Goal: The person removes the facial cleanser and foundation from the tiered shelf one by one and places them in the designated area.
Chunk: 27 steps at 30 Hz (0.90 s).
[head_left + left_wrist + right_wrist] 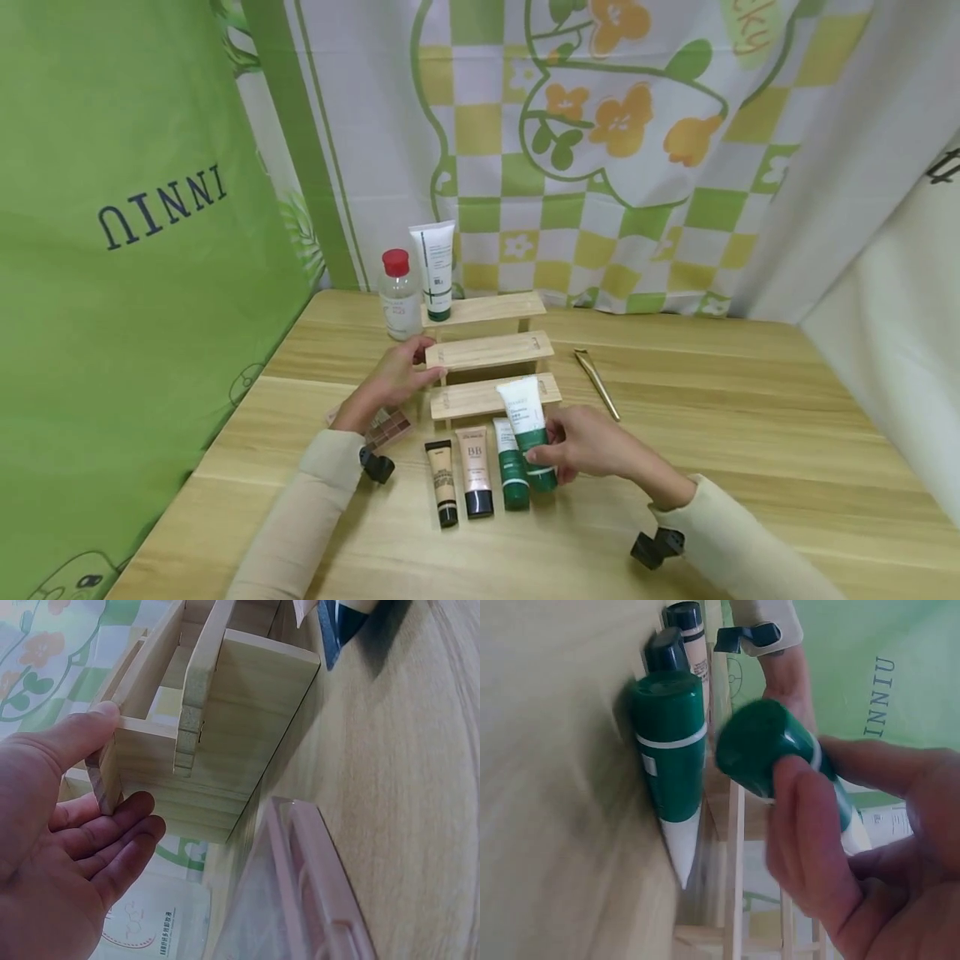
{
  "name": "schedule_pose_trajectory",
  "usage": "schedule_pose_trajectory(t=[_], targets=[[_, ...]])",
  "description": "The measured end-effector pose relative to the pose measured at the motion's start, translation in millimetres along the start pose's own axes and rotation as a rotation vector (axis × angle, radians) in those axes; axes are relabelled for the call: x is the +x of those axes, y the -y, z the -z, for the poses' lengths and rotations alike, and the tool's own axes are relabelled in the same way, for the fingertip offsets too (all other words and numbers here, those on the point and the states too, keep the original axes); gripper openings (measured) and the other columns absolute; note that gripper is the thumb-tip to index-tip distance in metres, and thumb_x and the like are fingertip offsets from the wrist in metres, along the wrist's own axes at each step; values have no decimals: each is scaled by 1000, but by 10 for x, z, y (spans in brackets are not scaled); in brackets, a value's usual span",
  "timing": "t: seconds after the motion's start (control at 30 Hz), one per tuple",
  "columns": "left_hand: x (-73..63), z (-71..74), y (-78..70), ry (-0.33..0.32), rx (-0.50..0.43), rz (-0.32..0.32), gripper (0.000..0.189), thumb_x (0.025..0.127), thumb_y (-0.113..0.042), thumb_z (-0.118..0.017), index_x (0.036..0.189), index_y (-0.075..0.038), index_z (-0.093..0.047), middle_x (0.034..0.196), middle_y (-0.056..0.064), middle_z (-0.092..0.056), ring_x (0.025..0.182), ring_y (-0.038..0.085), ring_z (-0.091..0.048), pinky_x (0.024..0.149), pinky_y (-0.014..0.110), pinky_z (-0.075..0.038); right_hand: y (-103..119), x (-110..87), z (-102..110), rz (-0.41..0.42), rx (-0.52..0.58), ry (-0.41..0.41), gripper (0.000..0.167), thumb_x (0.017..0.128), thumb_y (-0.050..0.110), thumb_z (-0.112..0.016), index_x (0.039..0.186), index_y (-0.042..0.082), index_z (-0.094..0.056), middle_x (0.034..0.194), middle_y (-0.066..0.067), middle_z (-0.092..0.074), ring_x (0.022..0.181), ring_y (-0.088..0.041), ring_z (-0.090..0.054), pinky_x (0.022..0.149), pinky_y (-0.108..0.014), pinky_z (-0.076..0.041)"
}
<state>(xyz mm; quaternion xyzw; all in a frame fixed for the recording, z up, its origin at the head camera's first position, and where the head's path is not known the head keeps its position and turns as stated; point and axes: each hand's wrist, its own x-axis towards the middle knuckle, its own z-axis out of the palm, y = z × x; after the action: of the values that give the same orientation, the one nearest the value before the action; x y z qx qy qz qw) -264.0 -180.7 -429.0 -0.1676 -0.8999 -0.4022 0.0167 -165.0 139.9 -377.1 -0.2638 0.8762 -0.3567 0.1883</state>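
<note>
My right hand (592, 442) holds a white-and-green squeeze tube (522, 408) above the table, its green cap end toward me; the right wrist view shows thumb and fingers around the tube (769, 750). Just left of it lies a similar green-and-white tube (513, 475). At the left end of a three-step wooden rack (487, 351), my left hand (396, 373) pinches the middle step's edge, thumb above and fingers below, as the left wrist view shows on the step (109, 769). A white tube (437, 271) stands cap down on the top step.
A pink BB cream tube (474, 471) and a beige tube with black cap (442, 479) lie before the rack. A red-capped clear bottle (400, 300) stands at its back left. An eyeshadow palette (387, 427) lies by my left wrist, a gold slim tool (597, 383) to the right.
</note>
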Motion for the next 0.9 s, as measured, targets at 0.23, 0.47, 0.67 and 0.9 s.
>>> schedule_pose_trajectory(t=[0.23, 0.47, 0.67, 0.9], targets=[[16, 26, -15, -2, 6, 4, 57, 89, -22, -73, 134, 4, -49, 117, 22, -62, 111, 36, -59, 95, 45, -51, -143, -162, -18, -136, 78, 79, 34, 87, 28, -74, 74, 3, -56, 58, -4, -65, 50, -18, -66, 50, -34, -53], [-8, 47, -46, -7, 17, -6, 56, 89, -20, -73, 133, 6, -49, 116, 23, -63, 110, 37, -59, 95, 46, -51, -265, -183, -89, -202, 199, 128, 31, 87, 23, -75, 75, 1, -56, 60, -9, -67, 52, -18, -67, 52, -35, -57], [-11, 28, -51, -2, 4, -10, 55, 89, -20, -73, 132, 6, -49, 115, 22, -63, 109, 36, -60, 94, 45, -51, -318, -173, -119, -234, 233, 126, 28, 87, 19, -75, 78, 0, -56, 62, -10, -67, 52, -16, -67, 52, -31, -57], [-21, 10, -56, 3, 10, 11, 57, 90, -21, -72, 134, 5, -48, 117, 22, -62, 110, 36, -59, 95, 45, -51, -346, -221, -119, -260, 243, 159, 26, 89, 19, -72, 77, 0, -58, 62, -12, -67, 51, -17, -67, 51, -31, -57]])
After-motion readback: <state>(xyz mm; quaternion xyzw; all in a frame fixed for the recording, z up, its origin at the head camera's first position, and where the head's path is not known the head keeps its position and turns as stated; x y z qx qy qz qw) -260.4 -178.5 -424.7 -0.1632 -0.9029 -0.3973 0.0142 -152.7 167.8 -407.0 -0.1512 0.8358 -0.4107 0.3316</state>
